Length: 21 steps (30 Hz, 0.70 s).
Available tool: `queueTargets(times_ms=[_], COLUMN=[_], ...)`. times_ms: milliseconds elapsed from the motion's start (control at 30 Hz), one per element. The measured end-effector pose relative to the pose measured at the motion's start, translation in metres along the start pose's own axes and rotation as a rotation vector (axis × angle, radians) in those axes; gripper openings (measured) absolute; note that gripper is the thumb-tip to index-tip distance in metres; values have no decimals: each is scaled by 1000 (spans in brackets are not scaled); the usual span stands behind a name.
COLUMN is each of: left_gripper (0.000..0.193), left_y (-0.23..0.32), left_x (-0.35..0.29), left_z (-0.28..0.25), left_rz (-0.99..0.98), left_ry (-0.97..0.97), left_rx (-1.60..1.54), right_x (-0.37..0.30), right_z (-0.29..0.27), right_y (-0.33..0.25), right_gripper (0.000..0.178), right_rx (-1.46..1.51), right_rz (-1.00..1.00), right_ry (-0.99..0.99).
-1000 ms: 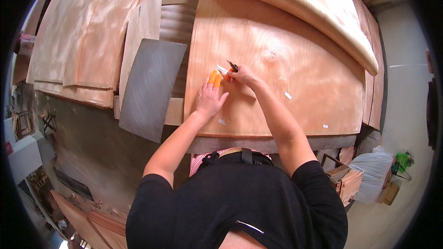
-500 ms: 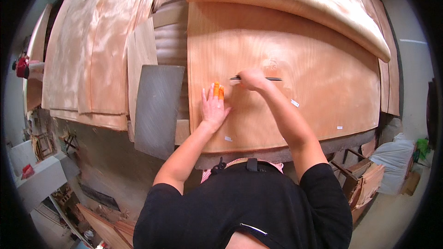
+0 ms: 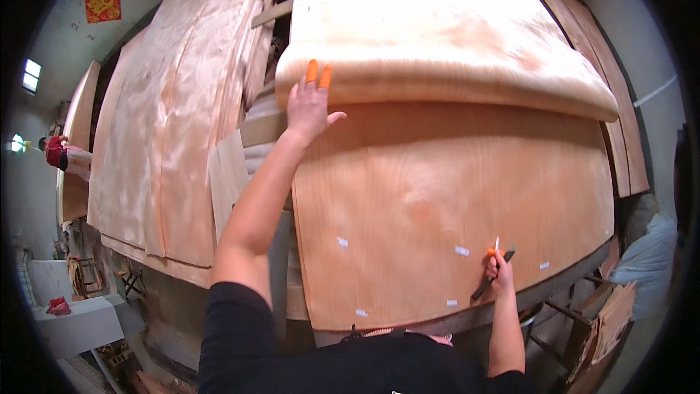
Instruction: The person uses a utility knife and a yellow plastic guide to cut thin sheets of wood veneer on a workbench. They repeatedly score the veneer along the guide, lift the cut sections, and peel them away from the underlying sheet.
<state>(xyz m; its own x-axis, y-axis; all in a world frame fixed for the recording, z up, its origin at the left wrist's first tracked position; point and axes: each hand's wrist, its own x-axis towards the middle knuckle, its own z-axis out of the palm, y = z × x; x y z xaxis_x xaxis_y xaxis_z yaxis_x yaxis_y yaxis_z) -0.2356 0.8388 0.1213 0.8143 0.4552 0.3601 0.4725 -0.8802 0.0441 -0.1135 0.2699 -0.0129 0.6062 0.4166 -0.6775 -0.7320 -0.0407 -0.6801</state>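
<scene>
A wide wood veneer sheet point(image 3: 394, 197) lies flat before me, with several small white tape pieces point(image 3: 461, 250) on it. Another veneer sheet point(image 3: 452, 76) is folded back over its far part in a rounded roll. My left hand point(image 3: 308, 111), with orange covers on two fingers, rests open on the left end of that roll. Low on the right, my right hand point(image 3: 501, 274) is closed around a dark, straight, narrow tool point(image 3: 481, 290). A slim white-tipped piece point(image 3: 497, 243) sticks up from the same hand; its kind is unclear.
Stacked veneer sheets point(image 3: 160, 153) fill the left side, and more long sheets point(image 3: 609, 102) lie at the right. A person in red point(image 3: 57, 153) is at the far left. Wood scraps point(image 3: 609, 314) and a plastic-wrapped bundle point(image 3: 652, 255) stand at the lower right.
My left hand has moved from the flat sheet up and away onto the roll. My right hand has come back toward me and right, still holding the dark tool. The view has shifted.
</scene>
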Motion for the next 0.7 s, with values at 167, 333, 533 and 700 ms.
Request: queueTargets(times_ms=[167, 333, 533, 700], left_gripper=[97, 92, 71, 35], left_y=[-12, -18, 36, -4], left_x=[65, -11, -102, -44], left_z=[51, 95, 14, -21], left_rz=[-11, 67, 169, 61], left_ry=[-407, 61, -317, 175], left_rx=[320, 413, 162, -74], right_x=[3, 4, 2, 3], right_z=[16, 24, 25, 13], right_y=[0, -2, -3, 1], right_gripper=[18, 18, 19, 20], right_rx=[-104, -110, -116, -135], right_rz=[-54, -8, -23, -72], right_ry=[188, 184, 227, 185])
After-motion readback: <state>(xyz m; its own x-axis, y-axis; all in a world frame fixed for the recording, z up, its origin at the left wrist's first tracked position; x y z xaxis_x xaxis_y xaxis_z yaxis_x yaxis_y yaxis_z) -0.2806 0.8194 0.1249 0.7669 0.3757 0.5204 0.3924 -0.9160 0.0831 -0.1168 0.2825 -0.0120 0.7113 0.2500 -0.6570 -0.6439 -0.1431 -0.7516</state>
